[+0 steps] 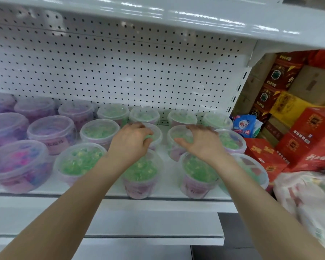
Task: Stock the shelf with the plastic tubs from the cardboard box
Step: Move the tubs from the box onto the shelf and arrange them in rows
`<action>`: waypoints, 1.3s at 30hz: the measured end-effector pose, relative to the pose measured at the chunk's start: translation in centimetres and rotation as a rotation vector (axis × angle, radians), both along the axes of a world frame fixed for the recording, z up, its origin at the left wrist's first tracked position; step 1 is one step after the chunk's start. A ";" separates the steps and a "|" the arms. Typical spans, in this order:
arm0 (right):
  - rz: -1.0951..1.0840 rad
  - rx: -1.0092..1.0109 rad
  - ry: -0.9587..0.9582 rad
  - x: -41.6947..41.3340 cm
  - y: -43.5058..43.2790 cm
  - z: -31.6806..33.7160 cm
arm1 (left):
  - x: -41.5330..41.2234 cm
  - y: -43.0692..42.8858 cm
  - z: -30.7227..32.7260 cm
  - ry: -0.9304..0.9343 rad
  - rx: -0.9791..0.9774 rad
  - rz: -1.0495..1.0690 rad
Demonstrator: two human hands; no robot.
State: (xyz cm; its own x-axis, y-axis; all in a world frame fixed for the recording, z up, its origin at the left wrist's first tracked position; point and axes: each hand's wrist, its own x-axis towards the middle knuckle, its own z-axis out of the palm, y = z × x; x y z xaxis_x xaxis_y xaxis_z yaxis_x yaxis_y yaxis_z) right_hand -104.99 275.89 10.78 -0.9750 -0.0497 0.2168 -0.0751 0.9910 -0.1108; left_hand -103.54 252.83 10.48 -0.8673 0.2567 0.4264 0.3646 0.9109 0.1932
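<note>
Reaching over a white shelf (109, 194) with both bare arms, in front of a white pegboard back panel (120, 72). Left hand (131, 141) lying palm down on a clear plastic tub of green beads (156, 134) in the middle row, fingers (147, 136) curling over its lid, clasping the rim on the near side as far as can be told. Right hand (199, 141) spreading over the neighbouring green tub (176, 139) at 3 o'clock of the first, fingers loosely bent and resting on the lid, thumb pointing toward 9 o'clock; whether actually gripping or only touching, cannot tell. Standing in three rows on the shelf: green-filled tubs filling the middle and 3 o'clock side, with a front-row green tub (139, 175) just under the left wrist and another (197, 175) under the right wrist. Sitting at 9 o'clock: purple-filled tubs (51, 134) with one pink-and-blue tub (17, 164) at the front corner. Piling up past the shelf's end at 3 o'clock: red cartons (308, 139), a yellow box (287, 107), a blue-and-white bag (245, 126). Lying at 4 o'clock, blurred: a pale plastic bag (304, 196). Hanging overhead at 12 o'clock: a glossy upper shelf (176, 14).
</note>
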 end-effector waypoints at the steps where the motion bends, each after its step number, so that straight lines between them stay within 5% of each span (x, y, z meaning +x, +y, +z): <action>1: 0.012 -0.035 0.097 1.1 0.2 0.2 | 0.6 -0.2 0.1 0.039 0.035 -0.009; 5: 0.022 -0.137 0.499 7.2 0.5 -1.3 | 4.3 -1.2 -0.1 0.178 0.076 -0.094; 11: -0.041 -0.006 0.601 13.4 0.1 -5.4 | 8.5 -2.7 -1.9 0.180 -0.029 -0.175; 30: 0.198 -0.094 0.557 14.1 0.6 -5.3 | 8.7 -0.9 -1.1 0.142 -0.120 -0.136; 35: -0.128 -0.038 0.559 10.5 6.3 -1.8 | 6.0 3.7 0.0 0.139 -0.144 -0.226; 39: -0.398 0.052 0.128 6.5 10.4 -0.4 | 3.1 7.3 0.2 0.024 -0.213 -0.222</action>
State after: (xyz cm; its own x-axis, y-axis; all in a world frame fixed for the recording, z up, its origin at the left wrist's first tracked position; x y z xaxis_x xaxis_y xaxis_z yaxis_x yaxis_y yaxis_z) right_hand -98.47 286.32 10.34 -0.8856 0.3110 0.3451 0.3046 0.9496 -0.0742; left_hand -100.45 260.16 10.63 -0.7701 0.5247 0.3628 0.5616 0.8274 -0.0045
